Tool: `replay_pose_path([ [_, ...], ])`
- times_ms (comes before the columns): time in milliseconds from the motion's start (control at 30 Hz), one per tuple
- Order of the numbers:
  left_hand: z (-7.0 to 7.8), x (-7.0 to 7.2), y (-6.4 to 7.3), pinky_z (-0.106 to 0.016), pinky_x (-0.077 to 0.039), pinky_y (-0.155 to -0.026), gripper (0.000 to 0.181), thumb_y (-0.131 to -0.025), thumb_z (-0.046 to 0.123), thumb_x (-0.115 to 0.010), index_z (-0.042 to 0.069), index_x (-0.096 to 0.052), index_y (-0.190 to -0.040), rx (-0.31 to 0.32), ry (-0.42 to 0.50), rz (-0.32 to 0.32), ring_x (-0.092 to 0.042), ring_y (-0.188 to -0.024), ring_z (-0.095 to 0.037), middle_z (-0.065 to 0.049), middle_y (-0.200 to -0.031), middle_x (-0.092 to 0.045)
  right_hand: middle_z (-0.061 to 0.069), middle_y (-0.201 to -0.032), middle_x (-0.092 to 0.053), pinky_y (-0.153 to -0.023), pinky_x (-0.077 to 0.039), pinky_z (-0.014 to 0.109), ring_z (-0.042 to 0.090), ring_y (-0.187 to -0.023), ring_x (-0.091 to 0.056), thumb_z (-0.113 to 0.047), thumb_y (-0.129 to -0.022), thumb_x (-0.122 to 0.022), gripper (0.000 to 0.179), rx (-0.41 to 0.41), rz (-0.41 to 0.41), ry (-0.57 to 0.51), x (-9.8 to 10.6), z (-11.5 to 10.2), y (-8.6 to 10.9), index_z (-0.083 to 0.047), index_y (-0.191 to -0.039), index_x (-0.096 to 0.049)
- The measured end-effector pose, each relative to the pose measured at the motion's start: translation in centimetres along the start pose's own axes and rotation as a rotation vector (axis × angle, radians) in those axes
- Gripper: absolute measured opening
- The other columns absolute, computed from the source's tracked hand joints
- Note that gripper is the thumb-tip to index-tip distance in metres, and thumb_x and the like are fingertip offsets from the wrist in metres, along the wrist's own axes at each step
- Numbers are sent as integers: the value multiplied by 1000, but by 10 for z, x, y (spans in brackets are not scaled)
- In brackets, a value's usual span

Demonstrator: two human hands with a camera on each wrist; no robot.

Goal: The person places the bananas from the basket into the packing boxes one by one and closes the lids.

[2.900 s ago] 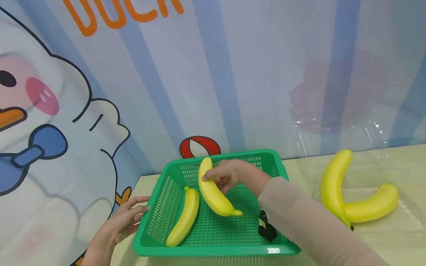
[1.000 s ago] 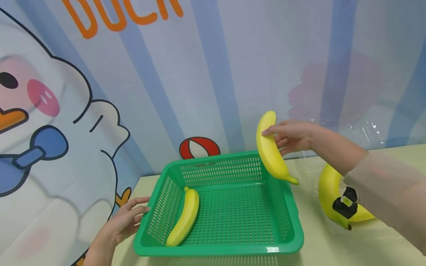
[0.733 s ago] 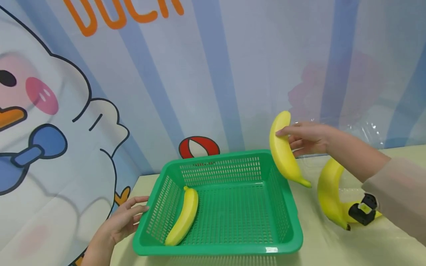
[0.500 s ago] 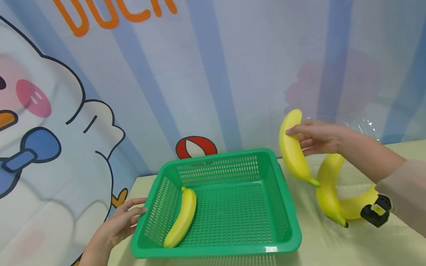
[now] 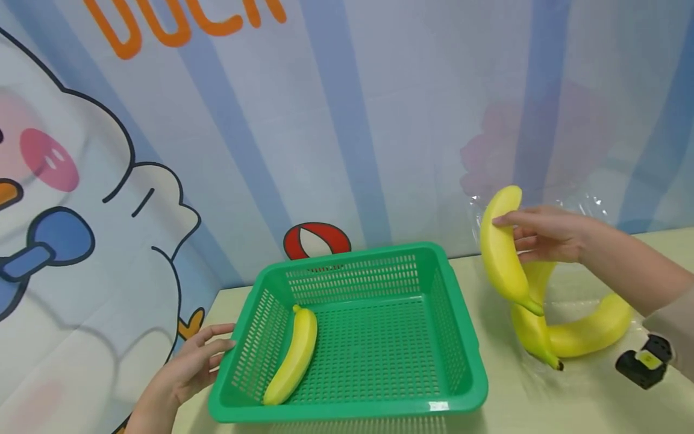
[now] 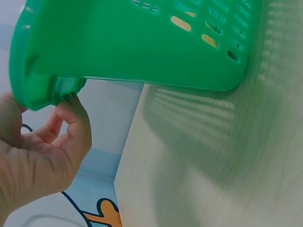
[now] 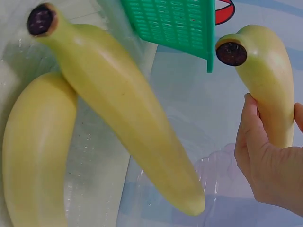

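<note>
Currently, the right hand (image 5: 558,235) holds a banana (image 5: 500,253) between thumb and fingers, gripping it toward its upper end, with the thumb lying on the near side. This fruit is raised to the right of the green basket (image 5: 347,413), tilted, its green stem end pointing down and to the right. Behind and below it, two more bananas (image 5: 593,331) lie on the right in a clear plastic container (image 5: 577,308), touching each other where their ends meet. From the head view, the held fruit partly covers one of them; the right wrist view shows it apart from both.

The left hand (image 5: 190,364) is at the left side of the basket, its thumb and fingers pinching the rim. Inside the basket, a single banana (image 5: 295,358) lies lengthwise along the left wall, stem end toward the back.

Both basket and container stand on a pale bench (image 5: 585,410). A small black device (image 5: 645,361) sits at the right sleeve (image 5: 680,325). Behind everything hangs a blue-and-white striped cloth (image 5: 423,120), printed with a cartoon duck (image 5: 89,253) and a red-and-white ball (image 5: 339,239).
</note>
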State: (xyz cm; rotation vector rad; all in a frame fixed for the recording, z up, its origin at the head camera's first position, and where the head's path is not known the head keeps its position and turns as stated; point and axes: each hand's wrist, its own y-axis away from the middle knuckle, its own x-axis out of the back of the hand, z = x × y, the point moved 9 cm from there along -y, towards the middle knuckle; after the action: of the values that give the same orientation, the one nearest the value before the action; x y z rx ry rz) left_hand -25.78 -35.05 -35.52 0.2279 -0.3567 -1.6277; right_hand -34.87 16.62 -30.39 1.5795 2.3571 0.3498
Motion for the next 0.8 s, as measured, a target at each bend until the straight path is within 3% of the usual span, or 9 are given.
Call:
replay_pose_path([
  [200,0,0,0,-30,-53,-75,42,-92,13,-57,9,-35,-129,4,1,7,-64,-85,-12,1,-98,-62,0,-87,-64,-77,-54,31,14,-80,-63,-25,-95,-51,35,-14,26,-18,10,9,3,-6,-118,-34],
  [433,0,3,0,-29,-53,-76,35,-93,14,-56,13,-41,-124,-4,-5,15,-64,-85,-12,3,-97,-63,2,-91,-63,-82,-53,34,16,-84,-63,-25,-95,-51,35,-25,23,-64,16,18,4,-7,-120,-34],
  [667,-1,3,-1,-29,-53,-75,32,-92,14,-57,14,-43,-121,-7,-2,19,-64,-84,-11,3,-96,-63,4,-93,-62,-84,-52,36,18,-86,-63,-25,-94,-55,17,-53,43,-113,29,30,7,-11,-102,-51],
  [800,-1,3,-1,-29,-52,-75,31,-92,14,-57,15,-44,-119,-6,1,13,-64,-85,-11,3,-97,-62,4,-94,-60,-85,-51,36,18,-88,-62,-26,-93,-56,17,-60,55,-119,36,38,9,-11,-100,-52],
])
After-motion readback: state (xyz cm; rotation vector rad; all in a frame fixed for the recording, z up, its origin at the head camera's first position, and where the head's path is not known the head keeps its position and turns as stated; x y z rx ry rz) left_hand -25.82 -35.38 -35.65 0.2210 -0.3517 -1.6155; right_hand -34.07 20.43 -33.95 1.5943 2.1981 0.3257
